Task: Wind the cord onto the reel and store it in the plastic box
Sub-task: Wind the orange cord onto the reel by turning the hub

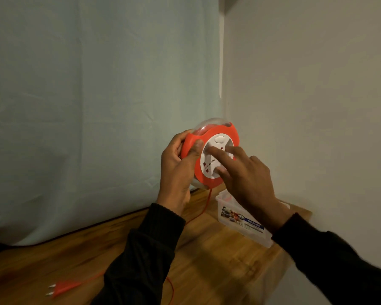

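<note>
My left hand grips the left rim of a round orange reel and holds it in the air, white socket face toward me. The fingertips of my right hand rest on that white face, fingers spread. A thin orange cord hangs from the reel's underside to the wooden table and passes behind my left sleeve. Its orange plug lies on the table at the lower left. The clear plastic box, with a printed label, stands on the table below my right wrist.
A pale cloth backdrop hangs behind the table. A bare wall closes the right side, next to the box. The table's right edge runs just past the box.
</note>
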